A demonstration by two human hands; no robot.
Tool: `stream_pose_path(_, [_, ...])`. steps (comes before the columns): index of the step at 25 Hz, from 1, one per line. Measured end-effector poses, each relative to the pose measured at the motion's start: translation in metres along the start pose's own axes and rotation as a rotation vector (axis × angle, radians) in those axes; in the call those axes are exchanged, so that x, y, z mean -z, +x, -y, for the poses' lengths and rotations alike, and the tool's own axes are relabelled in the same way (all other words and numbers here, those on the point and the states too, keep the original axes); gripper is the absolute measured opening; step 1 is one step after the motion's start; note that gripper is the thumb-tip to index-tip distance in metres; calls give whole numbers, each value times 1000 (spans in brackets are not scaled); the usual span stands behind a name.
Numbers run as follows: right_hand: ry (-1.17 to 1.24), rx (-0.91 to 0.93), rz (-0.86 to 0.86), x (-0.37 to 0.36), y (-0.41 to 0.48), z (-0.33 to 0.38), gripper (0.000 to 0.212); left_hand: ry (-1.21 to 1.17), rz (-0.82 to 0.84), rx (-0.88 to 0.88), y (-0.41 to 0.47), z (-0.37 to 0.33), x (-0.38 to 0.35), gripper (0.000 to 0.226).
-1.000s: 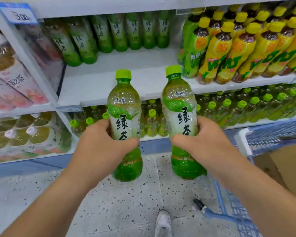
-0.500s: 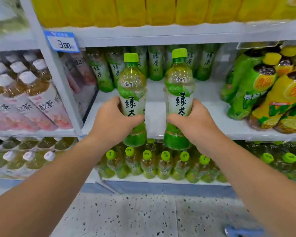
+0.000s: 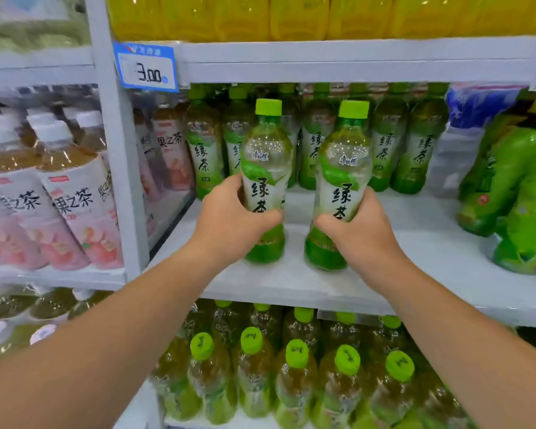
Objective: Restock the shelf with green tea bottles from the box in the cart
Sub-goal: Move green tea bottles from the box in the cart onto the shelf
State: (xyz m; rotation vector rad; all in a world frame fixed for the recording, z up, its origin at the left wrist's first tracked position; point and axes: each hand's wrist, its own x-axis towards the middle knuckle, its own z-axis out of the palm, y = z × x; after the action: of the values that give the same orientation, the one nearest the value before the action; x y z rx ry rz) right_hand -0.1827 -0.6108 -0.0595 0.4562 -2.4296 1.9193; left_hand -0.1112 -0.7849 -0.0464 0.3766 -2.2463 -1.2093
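2 green tea bottles, one [image 3: 266, 162] gripped by the left hand [image 3: 229, 224] and the other [image 3: 342, 178] by the right hand [image 3: 364, 235], stand upright over the front half of the white shelf [image 3: 430, 252]. Each of the hands is wrapped around a bottle's lower label. Whether the bases touch the shelf cannot be told. Each has a lime cap and a label reading 绿茶 in black; the small red brand mark above is blurred. At the back of the shelf stands a row of matching bottles [image 3: 384, 150]. Above the shelf's left end hangs a blue price tag [image 3: 147, 68] reading 3.00. Left of the shelf are pink-labelled bottles [image 3: 75, 209] marked 果之茶. Below the shelf stand green-capped bottles [image 3: 296, 373].
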Motion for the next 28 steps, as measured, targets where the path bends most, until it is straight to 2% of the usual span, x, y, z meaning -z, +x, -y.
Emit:
stream_pose_path(6, [7,208,54,-7,4,-22,49,-109,-58,-174,-2,22,-21,33])
stream_pose_path(10, [-163,308,126,3,-1,-31,55,8,65,-132,-8,42,-17,47])
stream_pose_path(12, [-224,349,129,12,-5,-33,46,52,80,-82,-11,49,-14,49])
stream_pose_path(16, [-295,327,156,20,0,-31,32,93,39,-73,-8,43,-18,48])
stream_pose_path(19, [-343,268,159,17,21,-24,40,152,-22,-53,3,36,-29,79])
stream_pose_path(20, [-342,231,147,14,31,-24,46,157,-36,-41,7,35,-33,83])
stream_pose_path(23, [-285,147,124,3,63,-27,52,191,-64,-56,22,36,-46,58])
stream_pose_path(26, [-265,110,96,-4,83,-27,42,216,-103,-65,39,40,-57,37])
stream_pose_path(28, [-280,103,85,-8,91,-24,34,200,-118,-45,54,45,-64,32])
